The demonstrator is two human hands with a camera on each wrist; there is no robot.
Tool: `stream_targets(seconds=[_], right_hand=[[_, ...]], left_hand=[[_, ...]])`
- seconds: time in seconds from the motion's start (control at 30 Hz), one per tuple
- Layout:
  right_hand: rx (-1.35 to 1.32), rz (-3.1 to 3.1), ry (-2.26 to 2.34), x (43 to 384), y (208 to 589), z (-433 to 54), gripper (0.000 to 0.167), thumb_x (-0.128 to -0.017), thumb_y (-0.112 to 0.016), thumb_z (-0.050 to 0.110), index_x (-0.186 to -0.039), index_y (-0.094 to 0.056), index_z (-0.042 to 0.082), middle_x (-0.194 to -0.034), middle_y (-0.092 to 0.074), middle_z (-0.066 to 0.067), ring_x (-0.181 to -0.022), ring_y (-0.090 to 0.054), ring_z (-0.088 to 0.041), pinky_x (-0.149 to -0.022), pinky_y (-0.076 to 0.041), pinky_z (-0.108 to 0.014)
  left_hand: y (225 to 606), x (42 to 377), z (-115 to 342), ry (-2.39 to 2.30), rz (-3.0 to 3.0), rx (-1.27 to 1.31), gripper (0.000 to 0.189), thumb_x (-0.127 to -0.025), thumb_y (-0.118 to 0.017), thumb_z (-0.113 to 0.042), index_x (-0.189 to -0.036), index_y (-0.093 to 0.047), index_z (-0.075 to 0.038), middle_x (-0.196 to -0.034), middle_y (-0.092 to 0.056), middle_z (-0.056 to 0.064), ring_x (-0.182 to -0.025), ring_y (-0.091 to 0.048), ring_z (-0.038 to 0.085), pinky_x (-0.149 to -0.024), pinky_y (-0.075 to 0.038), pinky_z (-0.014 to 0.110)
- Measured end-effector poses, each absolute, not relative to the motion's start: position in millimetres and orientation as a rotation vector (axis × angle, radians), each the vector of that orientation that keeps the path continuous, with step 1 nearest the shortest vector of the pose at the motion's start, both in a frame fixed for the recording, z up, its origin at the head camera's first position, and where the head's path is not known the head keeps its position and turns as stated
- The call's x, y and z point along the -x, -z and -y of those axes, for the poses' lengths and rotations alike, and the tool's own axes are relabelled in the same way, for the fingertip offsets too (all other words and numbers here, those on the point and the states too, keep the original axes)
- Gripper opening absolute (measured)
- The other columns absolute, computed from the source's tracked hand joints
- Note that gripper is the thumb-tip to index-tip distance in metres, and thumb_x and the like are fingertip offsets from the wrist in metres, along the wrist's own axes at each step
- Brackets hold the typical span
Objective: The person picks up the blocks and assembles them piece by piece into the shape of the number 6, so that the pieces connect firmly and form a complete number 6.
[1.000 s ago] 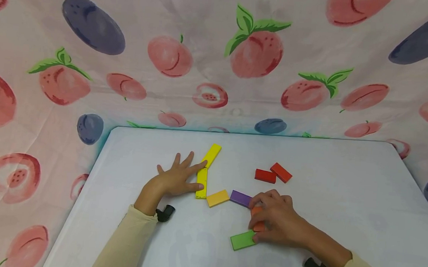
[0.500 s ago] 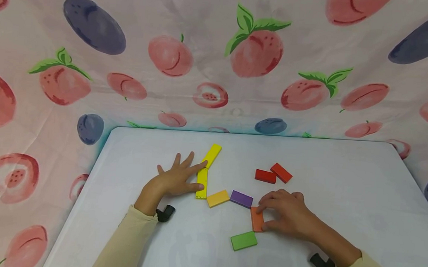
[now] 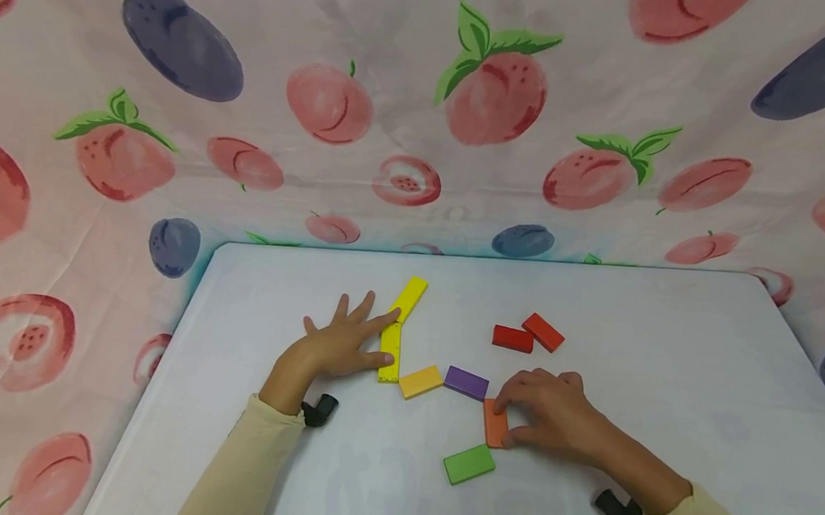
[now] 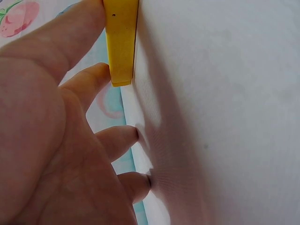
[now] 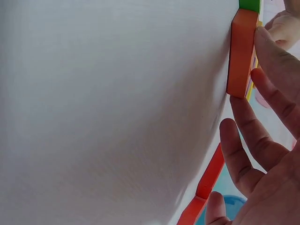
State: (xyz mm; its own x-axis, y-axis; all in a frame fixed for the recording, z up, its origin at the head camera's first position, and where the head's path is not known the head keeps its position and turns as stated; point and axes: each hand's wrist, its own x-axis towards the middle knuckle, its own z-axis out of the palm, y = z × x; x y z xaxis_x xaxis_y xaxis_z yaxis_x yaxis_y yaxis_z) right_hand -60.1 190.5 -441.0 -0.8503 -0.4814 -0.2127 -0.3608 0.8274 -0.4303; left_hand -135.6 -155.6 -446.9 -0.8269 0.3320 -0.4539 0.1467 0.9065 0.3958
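Note:
My left hand (image 3: pixel 337 348) lies with its fingers spread, index fingertip at the upper yellow block (image 3: pixel 412 296) and thumb on the lower yellow block (image 3: pixel 390 342). The left wrist view shows a yellow block (image 4: pixel 121 42) beside thumb and index finger. With loosely bent fingers, my right hand (image 3: pixel 552 415) touches the flat orange block (image 3: pixel 495 424) from its right side. Seen from the right wrist, thumb and fingertips rest along the edge and end of that orange block (image 5: pixel 242 54). A purple block (image 3: pixel 466 382) meets its upper end; a green block (image 3: pixel 469 464) meets its lower end.
An amber block (image 3: pixel 420 382) lies between the lower yellow block and the purple one, forming a bent chain. Farther back, two red blocks (image 3: pixel 513 339) lie against each other on the white table (image 3: pixel 663 371). A fruit-printed cloth (image 3: pixel 422 114) hangs behind.
My right hand has drawn back to the right, uncovering most of the orange block and all of the purple and green ones. The left hand has stayed in place.

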Motion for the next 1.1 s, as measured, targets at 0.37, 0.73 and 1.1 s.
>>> stream_targets(seconds=[0.37,0.73,1.1], right_hand=[[0.819,-2.678,0.673,55,441,-187,0.03,-0.069,-0.093,0.046,-0.091,-0.074,0.05,-0.118,-0.058,0.012,-0.12,-0.046,-0.017,-0.088,-0.035,-0.052],[0.862,-2.59,0.633,51,443,-177,0.032,-0.068,-0.094,0.044,-0.087,-0.071,0.055,-0.13,-0.054,0.007,-0.127,-0.038,-0.023,-0.09,-0.032,-0.055],[0.864,-2.6,0.611,49,443,-177,0.032,-0.067,-0.095,0.045,-0.085,-0.069,0.054,-0.134,-0.054,0.007,-0.128,-0.038,-0.024,-0.09,-0.032,-0.056]], left_hand=[[445,137,156,-0.479,-2.532,-0.337,0.077,-0.092,-0.065,-0.061,-0.158,-0.027,-0.05,-0.174,0.002,0.002,-0.158,0.015,0.043,-0.104,0.009,0.089],[445,138,154,-0.47,-2.538,-0.345,0.077,-0.091,-0.065,-0.062,-0.158,-0.028,-0.05,-0.174,0.001,0.002,-0.158,0.014,0.043,-0.103,0.008,0.089],[444,137,155,-0.485,-2.527,-0.338,0.077,-0.091,-0.065,-0.062,-0.158,-0.027,-0.05,-0.174,0.001,0.002,-0.158,0.015,0.043,-0.103,0.009,0.089]])
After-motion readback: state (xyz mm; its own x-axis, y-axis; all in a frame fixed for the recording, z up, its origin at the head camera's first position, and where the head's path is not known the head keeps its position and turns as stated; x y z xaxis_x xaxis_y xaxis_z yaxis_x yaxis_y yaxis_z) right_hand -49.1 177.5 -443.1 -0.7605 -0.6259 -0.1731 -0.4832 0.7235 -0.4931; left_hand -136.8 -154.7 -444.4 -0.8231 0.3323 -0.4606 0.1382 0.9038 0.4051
